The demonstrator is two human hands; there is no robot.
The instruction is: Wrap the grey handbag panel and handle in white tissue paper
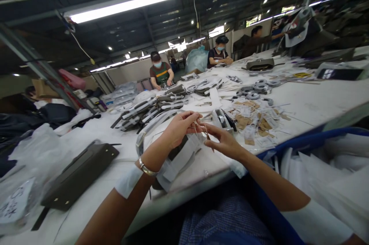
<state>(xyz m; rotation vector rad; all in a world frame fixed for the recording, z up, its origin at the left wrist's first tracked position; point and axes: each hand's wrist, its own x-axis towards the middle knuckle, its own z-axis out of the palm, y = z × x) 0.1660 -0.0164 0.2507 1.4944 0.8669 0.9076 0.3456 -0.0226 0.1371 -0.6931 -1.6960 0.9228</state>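
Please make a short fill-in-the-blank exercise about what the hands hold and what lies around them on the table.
1. The left hand and the right hand pinch a thin ____ between their fingertips.
2. The left wrist wears a metal ____.
3. The dark green handbag lies on the table, on the person's ____ side.
4. Beyond the hands stands a tape ____.

Missing words: string; bracelet; left; dispenser
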